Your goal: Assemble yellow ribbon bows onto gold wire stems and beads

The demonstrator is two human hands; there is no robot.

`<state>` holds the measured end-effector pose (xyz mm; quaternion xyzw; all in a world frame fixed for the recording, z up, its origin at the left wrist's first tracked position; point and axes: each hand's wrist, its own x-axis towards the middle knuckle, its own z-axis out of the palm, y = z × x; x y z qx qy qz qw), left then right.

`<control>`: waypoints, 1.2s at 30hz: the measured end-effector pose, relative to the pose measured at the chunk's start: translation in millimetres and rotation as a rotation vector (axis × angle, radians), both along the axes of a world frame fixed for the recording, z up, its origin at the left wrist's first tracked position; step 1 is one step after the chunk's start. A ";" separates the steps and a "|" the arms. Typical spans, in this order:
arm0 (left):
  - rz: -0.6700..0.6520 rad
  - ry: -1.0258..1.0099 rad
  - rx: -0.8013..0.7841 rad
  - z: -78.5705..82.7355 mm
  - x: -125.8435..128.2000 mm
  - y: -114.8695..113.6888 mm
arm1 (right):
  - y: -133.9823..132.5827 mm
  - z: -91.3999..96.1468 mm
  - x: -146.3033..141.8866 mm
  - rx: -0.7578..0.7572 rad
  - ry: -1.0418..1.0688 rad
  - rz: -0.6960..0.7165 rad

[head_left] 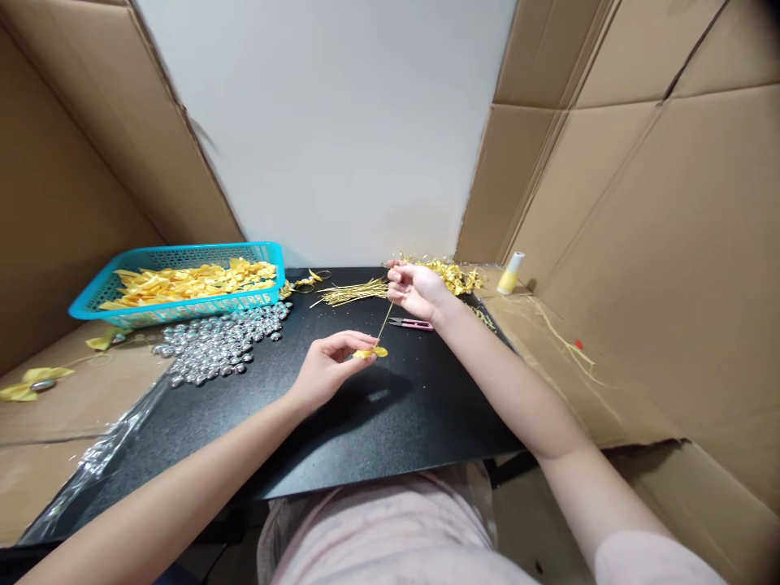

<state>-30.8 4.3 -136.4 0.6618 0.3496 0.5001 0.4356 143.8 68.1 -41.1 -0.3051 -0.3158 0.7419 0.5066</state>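
Observation:
Low over the black table, my left hand [332,364] is closed in a pinch on a small yellow ribbon piece [380,352], shaped like a bow or petals. From it a thin yellow strand [383,325] runs up, taut or stiff, to my right hand [418,288]. The right fingers are curled around its upper end; I cannot tell whether it is thread or wire. Just below the right hand lie pink-handled thread snips [411,323]. A bundle of thin gold stems [353,292] is to its left, and a heap of yellow bows [460,278] sits behind it.
A turquoise basket [176,313] of yellow ribbon pieces [195,284] stands at the back left. Many silver beads [213,345] are spread before it. At the right, a cone of yellow thread [510,274] stands on cardboard. Cardboard walls [670,244] enclose both sides.

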 end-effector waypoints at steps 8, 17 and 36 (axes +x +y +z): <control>-0.007 0.018 -0.123 -2.1 0.1 -2.1 | 0.2 -2.9 -2.7 -0.004 0.018 0.007; -0.186 -0.143 -0.319 -1.5 6.7 -5.2 | 8.3 -12.8 -3.7 -0.054 0.010 -0.031; -0.107 -0.036 -0.154 -3.7 3.9 -2.4 | 3.8 -6.4 -4.9 0.019 -0.054 -0.150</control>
